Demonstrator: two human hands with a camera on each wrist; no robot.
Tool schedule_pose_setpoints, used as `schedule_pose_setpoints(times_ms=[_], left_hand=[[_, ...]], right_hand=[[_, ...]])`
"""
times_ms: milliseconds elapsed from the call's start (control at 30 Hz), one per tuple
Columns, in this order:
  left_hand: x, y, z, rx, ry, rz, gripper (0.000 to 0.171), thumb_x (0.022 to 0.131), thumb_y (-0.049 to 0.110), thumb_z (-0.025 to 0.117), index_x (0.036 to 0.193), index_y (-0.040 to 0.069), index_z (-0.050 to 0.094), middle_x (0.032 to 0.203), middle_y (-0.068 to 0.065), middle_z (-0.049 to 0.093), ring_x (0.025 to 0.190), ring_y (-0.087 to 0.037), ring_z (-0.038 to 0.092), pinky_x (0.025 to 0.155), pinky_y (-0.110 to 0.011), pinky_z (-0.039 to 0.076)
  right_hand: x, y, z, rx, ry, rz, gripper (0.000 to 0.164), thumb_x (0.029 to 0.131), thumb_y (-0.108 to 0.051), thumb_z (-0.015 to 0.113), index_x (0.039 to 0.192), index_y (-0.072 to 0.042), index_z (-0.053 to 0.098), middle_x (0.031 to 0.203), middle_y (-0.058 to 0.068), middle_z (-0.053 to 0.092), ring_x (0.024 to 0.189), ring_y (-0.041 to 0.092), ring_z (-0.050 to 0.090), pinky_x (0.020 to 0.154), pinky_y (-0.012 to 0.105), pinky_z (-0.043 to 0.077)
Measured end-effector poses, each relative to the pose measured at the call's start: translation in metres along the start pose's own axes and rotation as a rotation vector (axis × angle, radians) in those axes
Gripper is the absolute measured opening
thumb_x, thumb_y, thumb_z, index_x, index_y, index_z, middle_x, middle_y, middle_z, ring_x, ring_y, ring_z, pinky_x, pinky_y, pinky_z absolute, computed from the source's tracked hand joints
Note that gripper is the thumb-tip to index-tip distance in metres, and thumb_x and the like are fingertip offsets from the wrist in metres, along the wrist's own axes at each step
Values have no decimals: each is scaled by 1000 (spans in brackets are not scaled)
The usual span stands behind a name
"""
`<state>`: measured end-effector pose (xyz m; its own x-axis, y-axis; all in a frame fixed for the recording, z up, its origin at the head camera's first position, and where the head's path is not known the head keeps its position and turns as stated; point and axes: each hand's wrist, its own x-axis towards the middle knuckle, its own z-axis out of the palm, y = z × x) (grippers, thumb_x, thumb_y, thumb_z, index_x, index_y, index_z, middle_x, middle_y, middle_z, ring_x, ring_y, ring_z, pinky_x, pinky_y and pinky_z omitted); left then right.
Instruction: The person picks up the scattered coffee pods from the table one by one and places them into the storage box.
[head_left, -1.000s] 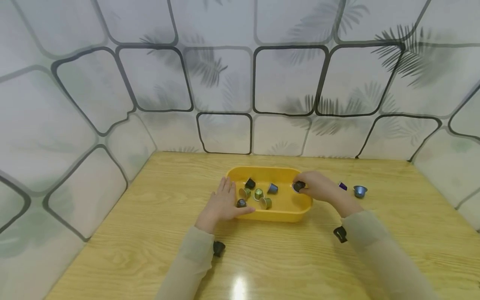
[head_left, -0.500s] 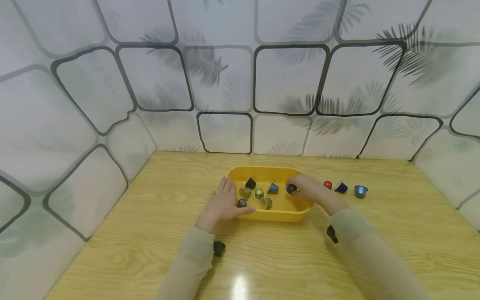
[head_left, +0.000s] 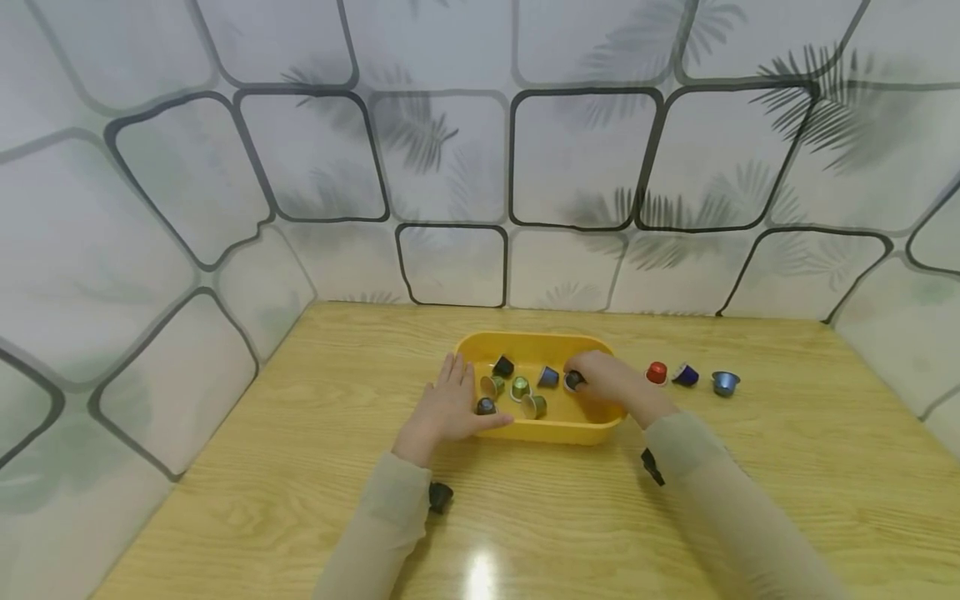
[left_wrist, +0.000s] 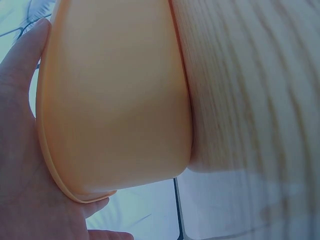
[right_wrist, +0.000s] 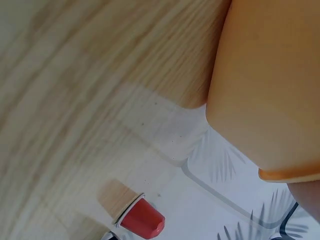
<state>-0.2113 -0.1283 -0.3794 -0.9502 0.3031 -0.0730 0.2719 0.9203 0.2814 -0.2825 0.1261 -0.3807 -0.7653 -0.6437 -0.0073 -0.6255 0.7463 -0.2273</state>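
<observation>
A yellow tray [head_left: 570,432] stands on the wooden table with several coffee capsules inside, among them a blue capsule [head_left: 548,377] and a green capsule [head_left: 521,387]. My left hand [head_left: 444,408] rests along the tray's left end, fingers straight and thumb stretched over the front rim. In the left wrist view its palm lies against the rim. My right hand [head_left: 609,382] reaches over the right end into the tray. Its fingertips pinch a black capsule [head_left: 574,381] low inside, right of the blue one. The right wrist view shows only the tray's outer wall [right_wrist: 265,95], not the fingertips.
Right of the tray lie a red capsule [head_left: 657,372], a purple capsule [head_left: 686,375] and a blue capsule [head_left: 725,383] on the table. Dark wrist-worn pieces show beside both sleeves. A patterned wall [head_left: 450,167] closes off the back and sides.
My right hand has moved left and deeper into the tray with the black capsule. The red capsule, hidden before behind the right hand, has come into sight. The left hand has stayed put.
</observation>
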Motion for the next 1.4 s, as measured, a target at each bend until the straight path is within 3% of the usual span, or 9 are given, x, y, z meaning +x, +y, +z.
schedule_pose_setpoints(times_ms=[333,833,1133,1400], left_hand=[[1,0,0,7,3,-3,110,69,78,38,140,-2,13,145,-17,-4,131,-27,-9,99,-55,17],[0,1,1,15,3,-2,109,69,77,39,140,-2,13,145,-17,-3,132,-28,-8,99,-54,16],[-1,1,-1,1,6,2,109,70,76,40,140,-2,13,145,-18,-2,132,-28,-8,99,-54,16],[-1,0,1,12,1,-2,108,71,76,40,140,-3,13,145,-18,-2,132,-27,-8,99,-54,16]], right_hand=[[0,-3,-1,-17,1,26,11,79,3,60,87,-5,62,77,2,57,64,16,42,57,29,33],[-1,-7,4,-84,-38,52,16,79,1,62,94,-4,63,87,5,62,71,15,53,60,30,40],[-2,-10,2,-148,-71,54,22,79,0,61,101,-2,62,95,10,62,86,24,58,72,36,46],[-2,-12,1,-168,-87,65,20,80,0,61,100,-3,62,93,9,62,83,23,57,69,35,45]])
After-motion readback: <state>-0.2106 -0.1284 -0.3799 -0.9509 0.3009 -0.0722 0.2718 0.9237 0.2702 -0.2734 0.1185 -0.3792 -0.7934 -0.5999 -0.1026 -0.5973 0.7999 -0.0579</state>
